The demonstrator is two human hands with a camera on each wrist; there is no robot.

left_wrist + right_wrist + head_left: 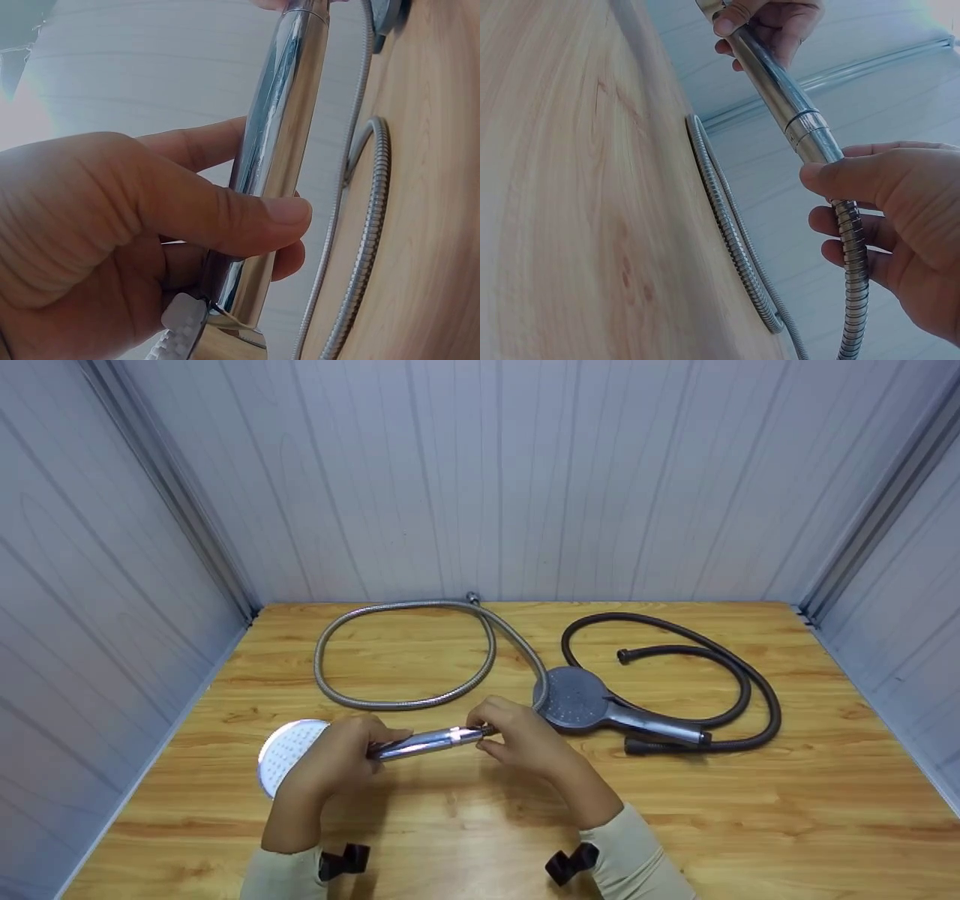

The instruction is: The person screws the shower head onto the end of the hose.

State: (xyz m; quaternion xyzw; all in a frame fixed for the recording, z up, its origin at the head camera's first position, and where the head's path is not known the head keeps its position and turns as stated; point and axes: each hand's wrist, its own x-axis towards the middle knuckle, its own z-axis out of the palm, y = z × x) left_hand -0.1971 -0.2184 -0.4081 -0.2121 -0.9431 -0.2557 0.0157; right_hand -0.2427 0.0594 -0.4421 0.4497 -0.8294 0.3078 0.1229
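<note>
raised above the wooden table, the left hand, angled inward, grips the chrome shower head by its handle; the right hand pinches the silver hose where it meets the handle's tip.

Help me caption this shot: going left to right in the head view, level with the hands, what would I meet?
White spray face, left hand, chrome handle, right hand, grey shower.
</note>
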